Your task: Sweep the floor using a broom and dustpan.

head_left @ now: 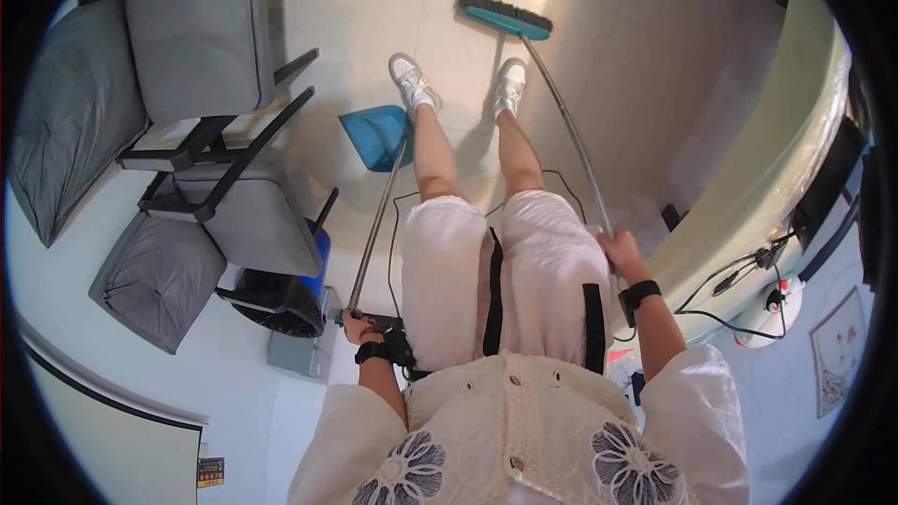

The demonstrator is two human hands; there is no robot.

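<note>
My right hand [623, 253] is wrapped round the upper part of a long metal handle. That handle slants up and left to a teal broom head [505, 22] with dark bristles, out on the floor ahead of my feet. Down at my left side, my left hand [357, 324] is closed on the handle of a long-handled dustpan. The blue dustpan [376, 137] is beside my left shoe, low by the floor. A wide gap separates the broom head from the dustpan. I cannot make out any sweepings.
Grey cushioned chairs [198, 33] with dark arms line the left. Behind the nearer one stands a blue bin [318, 257] with a black liner. A curved pale counter [748, 196] runs along the right, with loose black cables [739, 271] near its end. Pale tiled floor [365, 0] spreads ahead.
</note>
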